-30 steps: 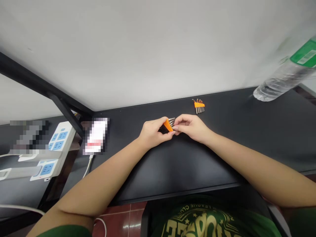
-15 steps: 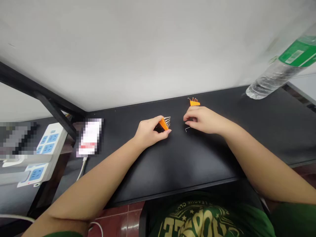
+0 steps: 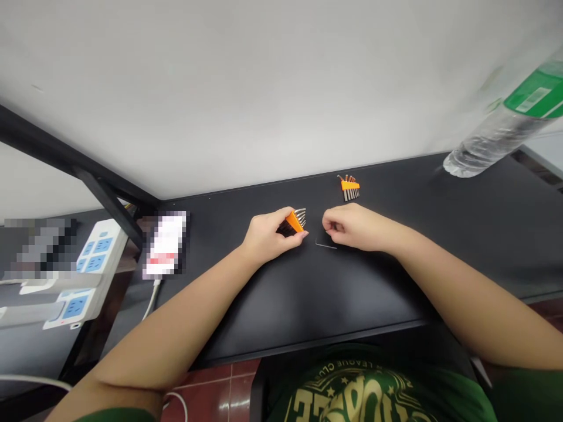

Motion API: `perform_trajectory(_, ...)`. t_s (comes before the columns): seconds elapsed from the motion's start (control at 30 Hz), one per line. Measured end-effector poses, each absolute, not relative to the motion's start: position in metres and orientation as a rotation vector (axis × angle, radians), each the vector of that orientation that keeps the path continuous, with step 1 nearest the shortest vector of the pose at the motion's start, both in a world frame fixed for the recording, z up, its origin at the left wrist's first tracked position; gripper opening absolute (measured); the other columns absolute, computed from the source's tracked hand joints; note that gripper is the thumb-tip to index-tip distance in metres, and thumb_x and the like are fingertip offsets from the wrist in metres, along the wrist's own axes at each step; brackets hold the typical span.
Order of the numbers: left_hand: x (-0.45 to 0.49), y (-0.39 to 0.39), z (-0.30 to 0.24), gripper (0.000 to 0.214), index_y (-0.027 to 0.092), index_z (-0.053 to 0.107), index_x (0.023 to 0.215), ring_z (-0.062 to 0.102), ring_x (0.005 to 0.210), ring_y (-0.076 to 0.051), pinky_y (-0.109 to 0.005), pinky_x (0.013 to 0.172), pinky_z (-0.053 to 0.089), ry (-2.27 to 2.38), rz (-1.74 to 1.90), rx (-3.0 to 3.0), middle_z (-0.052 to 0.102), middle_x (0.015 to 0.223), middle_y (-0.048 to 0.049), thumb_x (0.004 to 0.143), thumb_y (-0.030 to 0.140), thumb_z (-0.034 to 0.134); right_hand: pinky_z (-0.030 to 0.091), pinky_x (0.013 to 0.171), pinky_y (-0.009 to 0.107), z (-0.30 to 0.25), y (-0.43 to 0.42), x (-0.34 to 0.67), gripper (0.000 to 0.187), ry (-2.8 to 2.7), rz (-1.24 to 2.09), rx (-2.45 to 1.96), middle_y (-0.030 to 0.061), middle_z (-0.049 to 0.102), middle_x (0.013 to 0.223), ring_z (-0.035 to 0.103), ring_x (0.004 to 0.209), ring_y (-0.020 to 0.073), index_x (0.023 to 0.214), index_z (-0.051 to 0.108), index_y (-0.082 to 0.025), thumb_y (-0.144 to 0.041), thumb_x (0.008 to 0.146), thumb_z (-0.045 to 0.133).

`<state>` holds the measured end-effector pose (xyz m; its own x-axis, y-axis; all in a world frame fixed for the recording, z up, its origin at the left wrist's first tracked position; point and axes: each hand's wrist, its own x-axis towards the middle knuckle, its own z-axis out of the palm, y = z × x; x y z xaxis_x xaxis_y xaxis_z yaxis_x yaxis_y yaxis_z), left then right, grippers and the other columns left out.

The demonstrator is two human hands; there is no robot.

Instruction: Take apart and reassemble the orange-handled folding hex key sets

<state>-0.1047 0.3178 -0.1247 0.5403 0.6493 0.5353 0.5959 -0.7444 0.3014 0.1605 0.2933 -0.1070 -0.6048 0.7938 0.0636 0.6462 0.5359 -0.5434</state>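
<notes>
My left hand point(image 3: 275, 234) is closed on an orange hex key holder point(image 3: 294, 221), with silver bent key ends sticking out to the right between thumb and fingers. To its right, my right hand point(image 3: 349, 227) is curled, with the fingertips drawn in toward the thumb, and no object shows in it. A thin L-shaped hex key point(image 3: 326, 245) lies on the black table just below and left of that hand, apart from its fingertips. Beyond my right hand rests a second orange holder point(image 3: 350, 185) with a row of hex keys in it.
The black tabletop point(image 3: 281, 299) runs up to a pale wall. A water bottle point(image 3: 488, 140) with a green label stands at the back right. On the left lie a blurred phone point(image 3: 165, 243) on a white cable and a white power strip point(image 3: 94, 264) beside a black metal frame point(image 3: 103, 193).
The thin hex key, earlier partly under my right fingers, now shows whole, farther left and nearer me. My right hand has come nearer and uncovered the second holder. My left hand keeps its hold.
</notes>
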Motion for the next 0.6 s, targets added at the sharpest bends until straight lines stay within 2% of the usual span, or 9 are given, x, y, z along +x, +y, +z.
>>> perform_trajectory(0.13,-0.105,0.318,-0.125,0.032,0.021,0.068,0.101,0.06,0.061,-0.009,-0.02,0.063,0.048,1.112,0.994,2.668,0.069,0.075,0.0044,0.08,0.042,0.079,0.04,0.068,0.025,-0.106,0.29,0.16,0.016,-2.463,0.637,-1.213,0.0042,0.067,0.098,0.058,0.075,0.0141,0.107,0.066,-0.018,-0.021,0.091,0.063)
perform_trajectory(0.27,-0.104,0.317,-0.123,0.03,0.02,0.067,0.097,0.059,0.059,-0.009,-0.021,0.061,0.047,1.124,0.978,2.691,0.068,0.074,0.0046,0.08,0.043,0.08,0.039,0.064,0.027,-0.103,0.269,0.143,0.024,-2.657,0.53,-1.217,0.0061,0.066,0.102,0.062,0.077,0.0165,0.108,0.07,-0.019,-0.037,0.093,0.066)
perform_trajectory(0.4,-0.103,0.317,-0.123,0.029,0.021,0.067,0.096,0.061,0.06,-0.01,-0.021,0.061,0.049,1.13,0.952,2.708,0.069,0.074,0.0045,0.081,0.043,0.079,0.032,0.054,0.03,-0.109,0.25,0.122,0.015,-2.87,0.325,-1.295,0.0084,0.064,0.094,0.059,0.063,0.0165,0.099,0.07,-0.015,-0.022,0.092,0.058)
perform_trajectory(0.6,-0.106,0.318,-0.128,0.049,0.018,0.064,0.121,0.073,0.074,-0.014,-0.023,0.073,0.058,1.091,1.09,2.723,0.078,0.096,-0.0021,0.079,0.037,0.079,0.034,0.054,0.031,-0.113,0.254,0.124,0.011,-2.839,0.249,-1.448,0.0095,0.061,0.091,0.058,0.061,0.0179,0.093,0.065,-0.015,-0.011,0.089,0.055)
